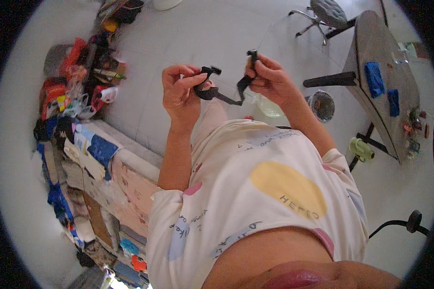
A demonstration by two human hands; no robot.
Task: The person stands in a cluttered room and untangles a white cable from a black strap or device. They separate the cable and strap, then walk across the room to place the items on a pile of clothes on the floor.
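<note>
Clasping a black strap (227,99) near both ends, the left hand (181,94) and the right hand (270,79) are holding it up in front of the body, above the pale floor (154,43). On the left, thumb and fingers are pinching the strap, and a black fitting (213,71) is jutting past the fingertips toward the other hand. On the right, thumb and fingers are pressing the opposite end, with a small black end piece (252,52) poking up beyond them. Between the hands the strap is sagging, bending sharply closer to the right hand. A light patterned shirt (255,154) is covering the wearer's torso. Off to the right, two blue cloths (373,80) are lying on a grey table (371,38); near it a dark bin (321,106) is standing on the floor, and a swivel chair (328,13) is standing farther away. Over to the left, clothes and blankets are lying along a long seat, and red bags (53,96) are sitting in a heap beyond it.
</note>
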